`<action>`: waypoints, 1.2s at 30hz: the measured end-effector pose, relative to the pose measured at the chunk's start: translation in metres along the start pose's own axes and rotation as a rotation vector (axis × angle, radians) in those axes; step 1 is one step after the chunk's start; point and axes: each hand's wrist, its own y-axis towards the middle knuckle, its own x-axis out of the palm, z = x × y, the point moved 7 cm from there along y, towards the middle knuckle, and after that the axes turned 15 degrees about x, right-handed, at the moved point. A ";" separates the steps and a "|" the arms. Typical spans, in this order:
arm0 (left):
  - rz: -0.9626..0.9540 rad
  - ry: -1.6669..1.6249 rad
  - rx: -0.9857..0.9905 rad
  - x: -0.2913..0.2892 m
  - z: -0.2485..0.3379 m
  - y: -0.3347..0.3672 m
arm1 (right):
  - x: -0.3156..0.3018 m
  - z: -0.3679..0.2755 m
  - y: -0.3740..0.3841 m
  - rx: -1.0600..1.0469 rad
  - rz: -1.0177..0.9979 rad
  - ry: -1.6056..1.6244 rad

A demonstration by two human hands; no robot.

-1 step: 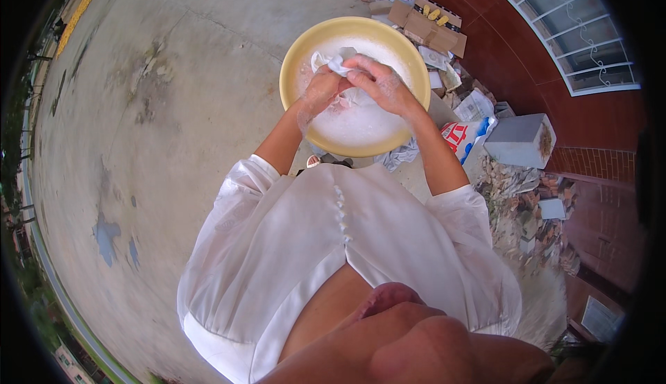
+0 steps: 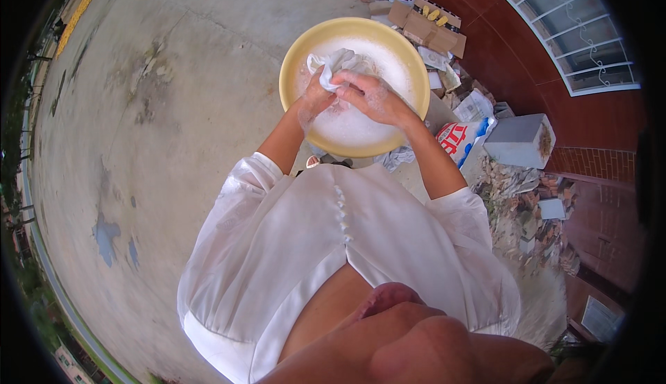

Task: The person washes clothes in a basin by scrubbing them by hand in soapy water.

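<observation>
Left hand [image 2: 317,99] and right hand [image 2: 374,98] both grasping white cloth [image 2: 333,63], bunched bulk past them toward yellow basin's [image 2: 287,82] far-left side.

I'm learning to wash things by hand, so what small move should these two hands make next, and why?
Probably a short rub of the white cloth between the left hand and right hand: both hands are together at the cloth, suds cling to the right hand, and white foam covers much of the yellow basin.
</observation>
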 end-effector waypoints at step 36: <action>-0.567 -0.229 -0.513 0.090 -0.059 -0.107 | -0.182 0.160 -0.192 -0.016 0.715 0.806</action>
